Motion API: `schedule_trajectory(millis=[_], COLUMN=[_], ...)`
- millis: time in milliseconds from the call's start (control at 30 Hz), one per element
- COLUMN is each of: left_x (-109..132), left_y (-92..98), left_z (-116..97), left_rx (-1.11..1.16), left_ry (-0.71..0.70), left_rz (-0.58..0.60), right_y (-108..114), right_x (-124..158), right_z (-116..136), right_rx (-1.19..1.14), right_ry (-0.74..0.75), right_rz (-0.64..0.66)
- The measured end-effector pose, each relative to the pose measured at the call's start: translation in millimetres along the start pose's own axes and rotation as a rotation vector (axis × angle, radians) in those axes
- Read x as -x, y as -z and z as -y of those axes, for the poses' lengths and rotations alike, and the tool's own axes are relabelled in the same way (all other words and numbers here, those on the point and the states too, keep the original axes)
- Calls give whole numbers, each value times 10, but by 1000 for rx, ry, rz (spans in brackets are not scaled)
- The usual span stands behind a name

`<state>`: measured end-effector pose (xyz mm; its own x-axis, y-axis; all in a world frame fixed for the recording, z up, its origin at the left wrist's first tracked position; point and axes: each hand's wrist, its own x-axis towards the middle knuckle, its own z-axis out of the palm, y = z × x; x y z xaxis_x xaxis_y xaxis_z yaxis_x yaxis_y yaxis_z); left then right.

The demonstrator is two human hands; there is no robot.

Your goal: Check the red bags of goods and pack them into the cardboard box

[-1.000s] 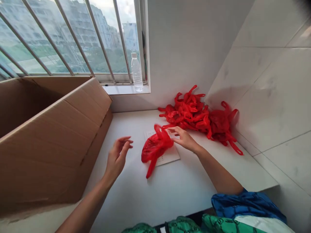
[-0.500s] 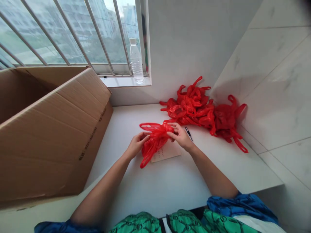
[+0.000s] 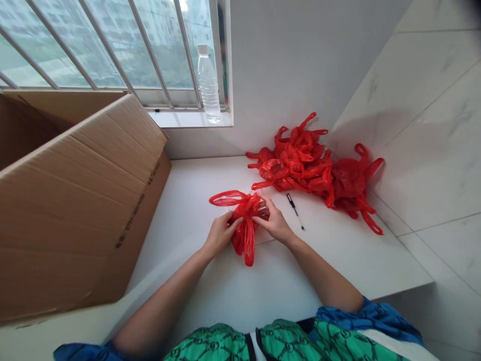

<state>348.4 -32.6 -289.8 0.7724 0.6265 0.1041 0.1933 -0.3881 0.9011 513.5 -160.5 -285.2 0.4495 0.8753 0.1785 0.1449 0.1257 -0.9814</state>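
Between my two hands is a crumpled red plastic bag [image 3: 246, 210], one handle loop pointing left and another hanging toward me. My left hand [image 3: 221, 231] grips its left side with thumb and fingers closed. On the right side, my right hand [image 3: 273, 219] pinches the bag, its fingers partly behind the plastic. A sheet of paper [image 3: 264, 242] lies under the bag, mostly hidden. Just right of my right hand rests a pen [image 3: 295, 210] with a black end.
A heap of red plastic bags [image 3: 300, 163] lies against the wall at the back right of the white table [image 3: 203, 175]. A large open cardboard box [image 3: 82, 200] stands on the left. On the windowsill is a clear bottle [image 3: 209, 87] with a white cap.
The bag has turned between my hands, its lower loop swinging right to hang straight toward me. My left hand has shifted right, and more of the pen shows.
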Motion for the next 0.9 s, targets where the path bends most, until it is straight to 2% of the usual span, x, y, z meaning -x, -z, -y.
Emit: schedule_trajectory(millis=[100, 167, 233, 267, 333, 400, 467, 567, 667, 800, 900], left_x=[-31, -55, -69, -71, -73, -76, -79, -68, -40, -18, -15], left_y=[113, 231, 332, 366, 396, 372, 309, 207, 186, 284, 342], left_z=[47, 72, 80, 78, 60, 25, -24, -101, -139, -108, -90], left_rx=[301, 405, 384, 364, 351, 351, 307, 259, 318, 471, 575], left_ry=[85, 96, 99, 103, 132, 172, 220, 219, 166, 191, 184], left_rz=[-3, -11, 16, 38, 57, 16, -25, 25, 102, 67, 108], right_y=[41, 180, 338, 404, 476, 451, 337, 99, -43, 12, 104], right_x=[-2, 9, 28, 34, 33, 14, -6, -11, 9, 28, 38], right_z=[43, 74, 78, 66, 19, -45, -100, -128, -75, 44, 94], right_rx=[-57, -42, 42, 95, 178, 203, 187, 123, 33, -126, -204], right_ry=[50, 16, -89, -156, -268, -312, -299, -162, -16, -8, -59], right_rz=[-118, -32, 132, 175, 109, -53, -121, -51, -17, -46, -30])
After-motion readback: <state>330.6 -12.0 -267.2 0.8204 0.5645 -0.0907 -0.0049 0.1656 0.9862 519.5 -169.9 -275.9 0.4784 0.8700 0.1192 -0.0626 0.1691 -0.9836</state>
